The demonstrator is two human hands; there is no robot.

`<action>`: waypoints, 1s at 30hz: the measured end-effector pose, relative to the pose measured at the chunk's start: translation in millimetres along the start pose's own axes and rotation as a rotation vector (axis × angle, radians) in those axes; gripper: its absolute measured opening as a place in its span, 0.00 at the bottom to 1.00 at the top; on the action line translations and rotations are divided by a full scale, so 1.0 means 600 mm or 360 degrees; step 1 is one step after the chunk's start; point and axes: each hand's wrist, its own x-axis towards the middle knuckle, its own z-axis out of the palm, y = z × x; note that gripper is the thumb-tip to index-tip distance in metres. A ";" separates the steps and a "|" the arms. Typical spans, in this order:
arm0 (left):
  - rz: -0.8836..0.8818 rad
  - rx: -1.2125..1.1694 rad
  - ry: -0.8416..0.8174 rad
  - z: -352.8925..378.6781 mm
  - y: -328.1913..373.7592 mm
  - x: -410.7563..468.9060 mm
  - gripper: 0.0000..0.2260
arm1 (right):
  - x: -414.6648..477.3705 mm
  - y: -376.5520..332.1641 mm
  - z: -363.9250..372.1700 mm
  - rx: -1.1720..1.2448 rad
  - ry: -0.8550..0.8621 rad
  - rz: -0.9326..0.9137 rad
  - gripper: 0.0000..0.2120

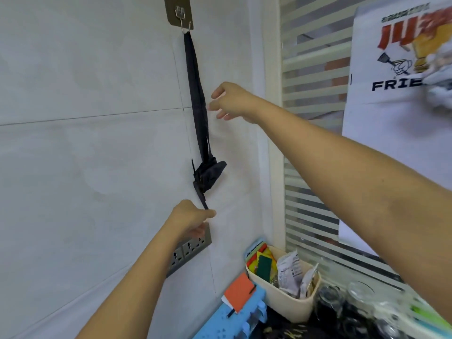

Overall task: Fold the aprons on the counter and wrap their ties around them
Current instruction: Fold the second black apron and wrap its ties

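- We see one dark apron (208,176), folded into a bundle, hanging by its strap (195,94) from one wall hook (182,14)
- Our left hand (193,220), just below the bundle, pinches the loose tie end (205,204)
- Our right hand (230,101) hovers just beside the strap, fingers loosely spread, holding nothing
- Two wall sockets (179,255) sit just under the left hand

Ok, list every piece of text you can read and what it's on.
"FRIE": on the white poster, rest of the word covered.
The red lettering and small line above it: too blurred to read.
Print on the packets in the beige basket: too small to read.
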 end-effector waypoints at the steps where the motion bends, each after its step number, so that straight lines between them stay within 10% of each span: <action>1: 0.0081 0.0172 0.0039 0.008 0.000 -0.015 0.15 | -0.021 0.015 0.004 -0.0003 0.0027 -0.0028 0.17; 8: 0.0747 -0.0084 0.0141 0.142 0.002 -0.117 0.08 | -0.230 0.176 -0.012 -0.0171 0.0375 0.0205 0.16; 18: 0.0785 -0.0041 -0.0812 0.441 -0.030 -0.194 0.11 | -0.612 0.428 -0.122 -0.0581 0.0366 0.0918 0.14; 24: 0.0775 0.0783 -0.1348 0.583 -0.097 -0.221 0.16 | -0.864 0.574 -0.147 -0.0676 0.0086 0.1586 0.21; 30: 0.0995 0.1607 -0.0607 0.655 -0.212 -0.226 0.36 | -1.054 0.669 -0.084 -0.0672 -0.0329 0.2031 0.36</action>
